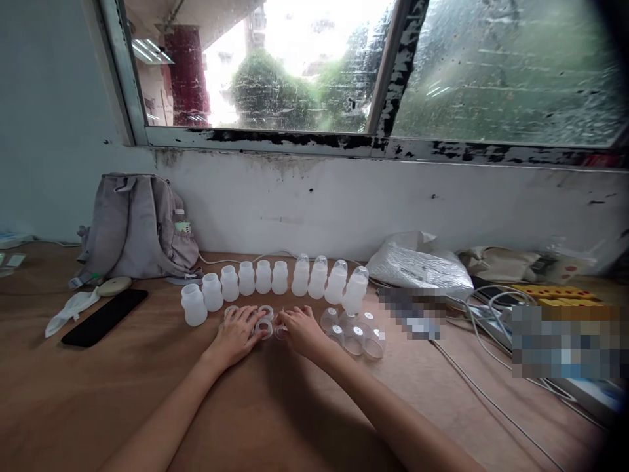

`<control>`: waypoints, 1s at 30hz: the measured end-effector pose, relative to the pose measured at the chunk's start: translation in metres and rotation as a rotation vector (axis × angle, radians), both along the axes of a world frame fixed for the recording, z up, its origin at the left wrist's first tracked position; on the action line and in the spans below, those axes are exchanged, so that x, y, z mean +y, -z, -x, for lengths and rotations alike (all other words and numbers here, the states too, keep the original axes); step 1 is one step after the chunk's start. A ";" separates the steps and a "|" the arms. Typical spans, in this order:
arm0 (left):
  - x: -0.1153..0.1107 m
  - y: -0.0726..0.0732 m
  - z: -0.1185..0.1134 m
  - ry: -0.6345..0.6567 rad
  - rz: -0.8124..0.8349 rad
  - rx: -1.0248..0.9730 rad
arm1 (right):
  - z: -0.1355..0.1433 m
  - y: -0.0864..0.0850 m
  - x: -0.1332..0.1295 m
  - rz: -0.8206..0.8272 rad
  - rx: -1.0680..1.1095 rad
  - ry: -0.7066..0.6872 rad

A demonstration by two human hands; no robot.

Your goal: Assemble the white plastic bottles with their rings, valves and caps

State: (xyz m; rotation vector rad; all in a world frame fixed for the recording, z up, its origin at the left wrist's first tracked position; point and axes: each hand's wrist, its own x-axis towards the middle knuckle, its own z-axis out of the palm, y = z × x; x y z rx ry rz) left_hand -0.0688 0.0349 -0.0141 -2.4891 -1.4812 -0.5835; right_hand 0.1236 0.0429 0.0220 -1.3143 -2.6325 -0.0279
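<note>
My left hand (239, 334) lies over several clear plastic rings (265, 328) on the table, its fingers spread. Close on its right, my right hand (299, 330) has its fingers curled down and pinched together, at another clear ring (280, 332); what lies between the fingertips is hidden. Behind both hands, frosted white baby bottles (246, 278) stand upright in a curved row with no caps on. At the right end of the row, several bottles (335, 282) carry clear domed tops. Loose clear domed caps (354, 341) are grouped to the right of my right hand.
At the left are a grey backpack (132, 229), a black phone-like slab (105, 319) and a crumpled white tissue (72, 311). A silvery plastic bag (422, 265), loose cables (484, 387) and blurred items occupy the right. The wall and window close off the wooden table's (236, 419) back.
</note>
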 end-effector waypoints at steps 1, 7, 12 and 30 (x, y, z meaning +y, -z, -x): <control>0.001 0.000 0.000 0.003 -0.006 -0.005 | 0.000 0.000 0.001 0.006 0.009 -0.002; 0.011 0.001 0.006 0.024 -0.050 -0.006 | -0.002 0.000 0.004 0.018 0.065 -0.033; 0.019 0.004 0.010 0.034 -0.136 0.030 | -0.004 -0.008 0.004 -0.090 0.158 -0.047; 0.013 0.003 0.013 0.053 -0.312 -0.031 | -0.026 -0.050 0.083 -0.632 0.121 0.311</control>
